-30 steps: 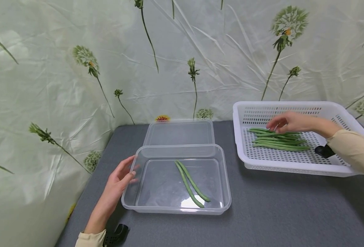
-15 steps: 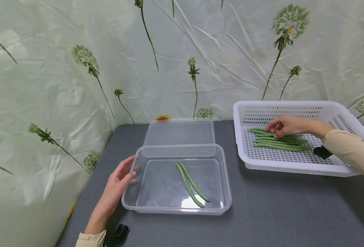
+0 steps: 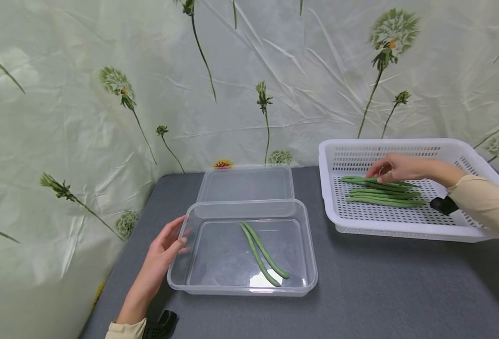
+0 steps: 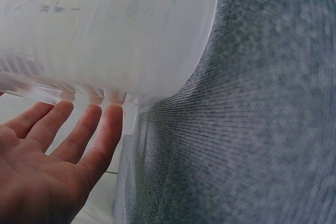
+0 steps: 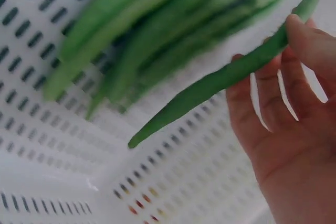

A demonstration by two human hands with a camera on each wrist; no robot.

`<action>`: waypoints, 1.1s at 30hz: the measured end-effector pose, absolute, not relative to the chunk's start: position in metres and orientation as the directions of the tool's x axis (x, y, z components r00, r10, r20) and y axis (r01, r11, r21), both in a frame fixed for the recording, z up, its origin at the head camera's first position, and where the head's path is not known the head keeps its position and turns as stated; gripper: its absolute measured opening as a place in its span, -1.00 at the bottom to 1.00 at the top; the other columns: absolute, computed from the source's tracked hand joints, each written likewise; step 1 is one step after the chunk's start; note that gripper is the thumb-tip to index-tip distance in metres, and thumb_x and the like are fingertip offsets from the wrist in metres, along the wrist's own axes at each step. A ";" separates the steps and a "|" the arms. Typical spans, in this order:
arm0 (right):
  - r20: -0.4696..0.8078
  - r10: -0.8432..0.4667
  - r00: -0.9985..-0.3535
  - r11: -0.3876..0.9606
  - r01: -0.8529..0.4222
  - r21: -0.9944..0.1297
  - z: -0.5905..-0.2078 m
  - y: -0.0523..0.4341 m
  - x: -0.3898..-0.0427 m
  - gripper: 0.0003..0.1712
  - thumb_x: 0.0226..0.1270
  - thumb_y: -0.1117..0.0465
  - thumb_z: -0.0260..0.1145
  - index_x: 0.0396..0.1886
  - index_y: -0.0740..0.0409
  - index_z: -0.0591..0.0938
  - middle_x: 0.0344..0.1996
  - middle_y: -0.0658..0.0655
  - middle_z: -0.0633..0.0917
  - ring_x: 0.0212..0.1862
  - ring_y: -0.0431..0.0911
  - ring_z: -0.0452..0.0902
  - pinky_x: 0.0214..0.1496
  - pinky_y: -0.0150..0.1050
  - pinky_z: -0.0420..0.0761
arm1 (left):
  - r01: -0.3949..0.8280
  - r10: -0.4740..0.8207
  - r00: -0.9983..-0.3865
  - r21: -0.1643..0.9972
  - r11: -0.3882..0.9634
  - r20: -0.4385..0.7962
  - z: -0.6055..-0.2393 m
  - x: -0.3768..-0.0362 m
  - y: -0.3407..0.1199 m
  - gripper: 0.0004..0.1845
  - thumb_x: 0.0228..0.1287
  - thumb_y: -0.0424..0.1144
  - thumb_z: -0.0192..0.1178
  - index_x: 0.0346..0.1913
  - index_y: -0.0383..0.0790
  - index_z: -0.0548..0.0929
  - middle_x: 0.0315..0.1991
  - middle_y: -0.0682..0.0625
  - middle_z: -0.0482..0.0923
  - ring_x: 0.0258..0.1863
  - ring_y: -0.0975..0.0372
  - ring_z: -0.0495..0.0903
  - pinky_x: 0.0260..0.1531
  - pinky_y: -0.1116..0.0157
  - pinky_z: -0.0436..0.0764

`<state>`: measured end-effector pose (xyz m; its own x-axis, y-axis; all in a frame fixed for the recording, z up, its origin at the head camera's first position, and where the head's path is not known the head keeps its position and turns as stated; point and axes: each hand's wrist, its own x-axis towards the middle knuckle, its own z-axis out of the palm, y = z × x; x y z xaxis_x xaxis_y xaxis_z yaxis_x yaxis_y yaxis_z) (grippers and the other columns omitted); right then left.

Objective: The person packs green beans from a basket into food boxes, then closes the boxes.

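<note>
My right hand (image 3: 406, 168) is over the white basket, pinching one green bean (image 5: 210, 85) between thumb and fingers. In the right wrist view that bean slants above the basket floor, apart from the other green beans (image 5: 178, 24) lying side by side. My left hand (image 3: 158, 259) stays at the left side of a clear plastic container (image 3: 241, 290), its nearly straight fingers (image 4: 107, 135) touching the wall. Two green beans (image 3: 260, 254) lie close together on the container's bottom, slanting toward its front right.
A flat clear lid (image 3: 246, 182) lies behind the container on the grey table (image 3: 359, 292). The perforated white basket (image 3: 402, 227) stands at the back right. Behind the table hangs a flower-printed sheet (image 3: 232, 94). Black wrist cameras (image 3: 443, 205) sit below both wrists.
My right hand dipped to the beans, took hold of one at the back of the pile and rose slightly with it. The left hand and container have stayed put.
</note>
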<state>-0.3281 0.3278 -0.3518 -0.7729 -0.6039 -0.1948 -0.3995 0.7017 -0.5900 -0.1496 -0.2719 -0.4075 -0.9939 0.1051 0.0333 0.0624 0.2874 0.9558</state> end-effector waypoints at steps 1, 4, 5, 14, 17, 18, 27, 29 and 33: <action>-0.182 -0.615 -0.768 0.693 -0.416 -0.589 -0.349 0.329 -0.327 -0.76 0.34 0.45 0.27 -0.01 0.35 0.66 -0.15 0.16 0.68 -0.16 -0.11 0.56 -0.18 -0.27 0.58 | 0.063 0.105 -0.994 0.955 0.289 0.034 -0.407 -0.150 -0.272 -0.45 0.52 -0.32 0.01 0.49 -0.12 0.21 0.49 -0.06 0.15 0.31 0.17 0.36 -0.02 0.27 0.58; -0.136 -0.634 -0.762 0.673 -0.456 -0.582 -0.339 0.334 -0.323 -0.75 0.35 0.46 0.26 0.00 0.38 0.64 -0.14 0.21 0.67 -0.17 -0.18 0.56 -0.23 -0.27 0.59 | 0.070 0.107 -0.993 0.954 0.291 0.040 -0.406 -0.150 -0.272 -0.45 0.52 -0.33 0.01 0.49 -0.14 0.21 0.48 -0.08 0.16 0.29 0.23 0.39 -0.03 0.26 0.58; -0.119 -0.641 -0.759 0.668 -0.474 -0.574 -0.336 0.335 -0.321 -0.75 0.35 0.46 0.25 0.00 0.39 0.63 -0.13 0.23 0.66 -0.17 -0.21 0.56 -0.25 -0.27 0.60 | 0.070 0.106 -0.994 0.954 0.292 0.040 -0.406 -0.150 -0.272 -0.45 0.52 -0.34 0.01 0.49 -0.14 0.21 0.48 -0.08 0.16 0.28 0.25 0.39 -0.03 0.26 0.58; -0.056 -0.601 -0.797 0.671 -0.466 -0.576 -0.318 0.339 -0.305 -0.71 0.41 0.44 0.21 0.06 0.50 0.55 -0.16 0.23 0.65 -0.31 -0.27 0.55 -0.39 -0.26 0.59 | 0.077 0.107 -0.993 0.952 0.298 0.047 -0.406 -0.150 -0.272 -0.46 0.52 -0.34 0.01 0.49 -0.14 0.21 0.48 -0.08 0.17 0.27 0.27 0.40 -0.03 0.26 0.59; -0.058 -0.600 -0.797 0.669 -0.461 -0.583 -0.312 0.339 -0.299 -0.72 0.42 0.45 0.19 0.07 0.51 0.53 -0.26 0.13 0.65 -0.41 -0.17 0.55 -0.43 -0.25 0.58 | 0.079 0.107 -0.993 0.951 0.298 0.049 -0.406 -0.149 -0.272 -0.46 0.52 -0.34 0.01 0.49 -0.14 0.21 0.48 -0.08 0.16 0.27 0.28 0.41 -0.03 0.25 0.59; -0.063 -0.599 -0.799 0.670 -0.456 -0.585 -0.310 0.338 -0.297 -0.72 0.43 0.44 0.18 0.07 0.50 0.52 -0.28 0.10 0.65 -0.43 -0.14 0.55 -0.43 -0.25 0.58 | 0.079 0.106 -0.993 0.952 0.297 0.050 -0.406 -0.149 -0.272 -0.46 0.52 -0.35 0.01 0.49 -0.14 0.21 0.48 -0.08 0.17 0.27 0.28 0.41 -0.03 0.25 0.59; -0.057 -0.596 -0.801 0.615 -0.410 -0.674 -0.298 0.333 -0.283 -0.70 0.49 0.43 0.11 0.13 0.52 0.42 -0.17 0.23 0.63 -0.25 -0.22 0.63 -0.30 -0.19 0.66 | 0.079 0.107 -0.993 0.951 0.300 0.048 -0.406 -0.149 -0.272 -0.46 0.52 -0.35 0.00 0.49 -0.15 0.21 0.48 -0.09 0.16 0.30 0.16 0.39 -0.02 0.22 0.59; -0.050 -0.605 -0.795 0.589 -0.405 -0.700 -0.295 0.330 -0.280 -0.71 0.50 0.44 0.08 0.13 0.51 0.39 -0.17 0.23 0.64 -0.21 -0.20 0.64 -0.30 -0.16 0.67 | 0.082 0.109 -0.993 0.950 0.302 0.051 -0.406 -0.149 -0.272 -0.46 0.53 -0.34 0.00 0.49 -0.15 0.20 0.48 -0.09 0.16 0.31 0.13 0.38 -0.02 0.22 0.58; -0.046 -0.572 -0.819 0.607 -0.384 -0.695 -0.289 0.322 -0.272 -0.72 0.51 0.41 0.08 0.13 0.47 0.39 -0.16 0.22 0.67 -0.19 -0.16 0.66 -0.28 -0.16 0.68 | 0.096 0.110 -0.992 0.949 0.299 0.066 -0.408 -0.149 -0.272 -0.46 0.52 -0.34 0.01 0.49 -0.15 0.21 0.48 -0.09 0.16 0.30 0.15 0.38 -0.01 0.22 0.59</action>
<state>-0.2725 0.3216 -0.2886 -0.8191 -0.5717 -0.0465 -0.3844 0.6072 -0.6954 -0.1486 -0.2722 -0.4078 -0.9917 0.1103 0.0660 0.0965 0.2991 0.9493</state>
